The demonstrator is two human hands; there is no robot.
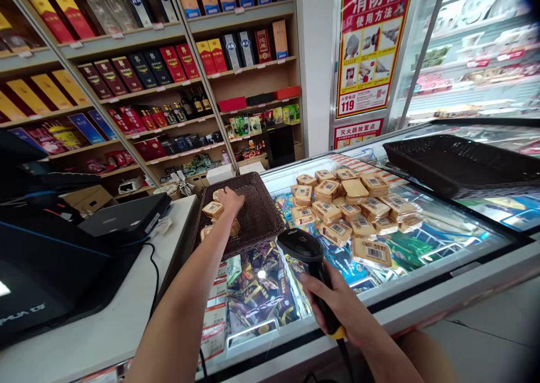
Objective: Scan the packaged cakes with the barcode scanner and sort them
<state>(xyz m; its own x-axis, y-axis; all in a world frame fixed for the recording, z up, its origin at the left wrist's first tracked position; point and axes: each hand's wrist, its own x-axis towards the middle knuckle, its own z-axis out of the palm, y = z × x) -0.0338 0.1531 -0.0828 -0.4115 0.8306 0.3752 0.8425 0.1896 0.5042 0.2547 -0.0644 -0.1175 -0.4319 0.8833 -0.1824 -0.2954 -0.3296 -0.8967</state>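
My right hand is wrapped round the handle of a black handheld barcode scanner, its head tilted up and to the left. A cable hangs from the handle's yellow-ringed end. Out over a dark brown woven basket, my left hand has its fingers curled down on a small tan packet. More such packets lie in the basket's left part, some partly hidden by my hand and forearm. To the right, a heap of tan packets with barcode labels covers part of the freezer's glass top.
Under the glass of the chest freezer lie colourful wrapped goods. Another dark woven basket stands on the right. A black checkout machine and a cable sit on the white counter. Shelves of boxed bottles line the back wall.
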